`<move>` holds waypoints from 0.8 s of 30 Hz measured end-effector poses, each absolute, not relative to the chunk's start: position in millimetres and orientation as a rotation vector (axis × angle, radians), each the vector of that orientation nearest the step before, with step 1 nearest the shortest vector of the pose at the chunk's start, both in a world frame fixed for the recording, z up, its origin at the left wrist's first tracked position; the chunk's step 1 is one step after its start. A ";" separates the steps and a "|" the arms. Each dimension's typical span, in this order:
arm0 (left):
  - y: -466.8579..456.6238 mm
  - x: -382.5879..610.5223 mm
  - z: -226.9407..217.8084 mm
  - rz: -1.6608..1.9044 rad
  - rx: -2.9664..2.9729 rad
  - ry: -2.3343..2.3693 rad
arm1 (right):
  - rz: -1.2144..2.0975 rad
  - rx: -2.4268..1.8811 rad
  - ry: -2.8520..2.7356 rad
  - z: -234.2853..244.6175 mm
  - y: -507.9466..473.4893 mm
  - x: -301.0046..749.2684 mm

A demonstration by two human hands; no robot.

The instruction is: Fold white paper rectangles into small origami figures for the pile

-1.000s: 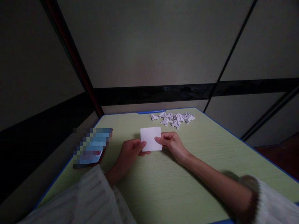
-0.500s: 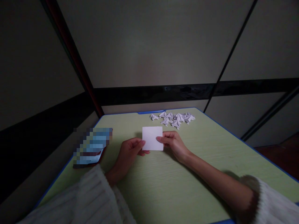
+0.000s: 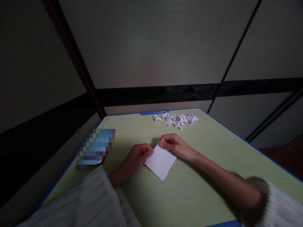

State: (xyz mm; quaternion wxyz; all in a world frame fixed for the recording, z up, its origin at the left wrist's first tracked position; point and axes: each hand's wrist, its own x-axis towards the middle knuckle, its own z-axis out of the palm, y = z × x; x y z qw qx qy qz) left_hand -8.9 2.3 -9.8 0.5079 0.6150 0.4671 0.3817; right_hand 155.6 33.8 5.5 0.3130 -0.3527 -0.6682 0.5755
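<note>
A small square sheet of white paper [image 3: 162, 163] is held over the table, turned so that one corner points toward me. My left hand [image 3: 138, 156] pinches its left edge between thumb and fingers. At the top corner, my right hand [image 3: 174, 145] grips the sheet, thumb on the upper face and fingers curled behind it. The fingers under the paper are partly hidden. No fold lines show on the sheet's visible face.
Several folded white paper figures [image 3: 181, 119] lie clustered at the far side of the pale green table [image 3: 201, 195]. To the left, a phone-like flat object [image 3: 97, 148] is blurred by pixelation. Dark-striped panels [image 3: 153, 47] rise behind the table.
The paper has turned from edge-on square to corner toward me and come lower and nearer. My right hand has shifted its grip to the top corner.
</note>
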 end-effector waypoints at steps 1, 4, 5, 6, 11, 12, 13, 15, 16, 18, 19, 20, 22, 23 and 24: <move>2.0 -8.5 -9.6 0.918 1.509 1.116 | 1.513 -0.909 -1.813 4.3 32.1 154.3; 1.3 -7.8 -8.5 0.886 1.544 1.081 | 1.499 -0.863 -1.911 1.2 26.3 149.1; 1.1 -7.9 -8.1 0.881 1.546 1.071 | 1.487 -0.855 -1.918 0.7 24.7 147.4; 1.0 -8.1 -7.7 0.880 1.547 1.065 | 1.470 -0.852 -1.915 0.3 23.5 146.1; 0.9 -9.3 -4.9 0.899 1.511 1.076 | 1.386 -0.906 -1.790 2.0 26.1 147.1; 1.1 -9.3 -4.4 0.898 1.500 1.082 | 1.371 -0.920 -1.747 2.5 28.2 148.9; 1.2 -9.3 -4.0 0.892 1.489 1.084 | 1.352 -0.928 -1.704 2.7 30.5 150.9; 1.8 -9.2 -3.8 0.891 1.475 1.082 | 1.301 -0.957 -1.623 2.4 35.3 154.8; 2.1 -9.2 -3.9 0.900 1.473 1.077 | 1.271 -0.973 -1.589 1.9 37.3 156.3; 2.6 -9.3 -4.2 0.931 1.468 1.077 | 1.240 -0.990 -1.539 0.2 40.7 157.9; 2.8 -9.4 -4.3 0.946 1.462 1.080 | 1.233 -0.993 -1.522 -0.7 42.0 158.2; 3.0 -9.7 -4.4 0.957 1.454 1.088 | 1.226 -0.993 -1.509 -1.5 43.2 158.4; 3.5 -10.3 -4.3 0.970 1.435 1.102 | 1.199 -0.994 -1.467 -2.5 45.6 159.2; 3.9 -10.6 -4.3 0.985 1.428 1.112 | 1.175 -0.998 -1.432 -2.6 46.8 159.9; 4.4 -10.8 -4.3 1.006 1.425 1.121 | 1.148 -1.005 -1.389 -2.4 47.7 160.8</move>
